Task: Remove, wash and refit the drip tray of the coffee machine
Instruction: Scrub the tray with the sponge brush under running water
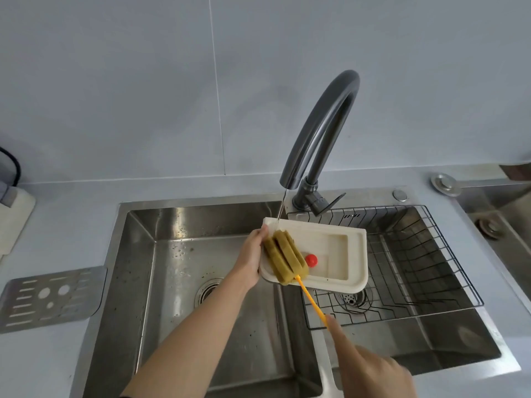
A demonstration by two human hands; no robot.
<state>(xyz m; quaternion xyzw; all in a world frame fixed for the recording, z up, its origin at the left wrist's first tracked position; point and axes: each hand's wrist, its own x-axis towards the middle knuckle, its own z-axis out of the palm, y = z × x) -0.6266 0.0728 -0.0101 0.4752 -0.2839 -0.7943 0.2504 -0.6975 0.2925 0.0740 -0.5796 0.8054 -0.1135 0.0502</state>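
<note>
The white plastic drip tray (339, 254) is held over the sink, tilted, with a small red float (311, 260) inside it. My left hand (251, 258) grips the tray's left edge. A yellow-green sponge brush (286, 258) lies on the tray's left part, and its thin yellow handle (311, 301) runs down to my right hand (370, 366), which holds it with the index finger stretched along it. A thin stream of water falls from the dark faucet (321, 133) onto the tray's back left corner.
The steel double sink has a left basin (178, 254) with a drain (208, 291) and a right basin holding a black wire rack (402, 268). A perforated metal grate (51, 297) lies on the grey counter at the left. A white board (14, 219) sits at the far left.
</note>
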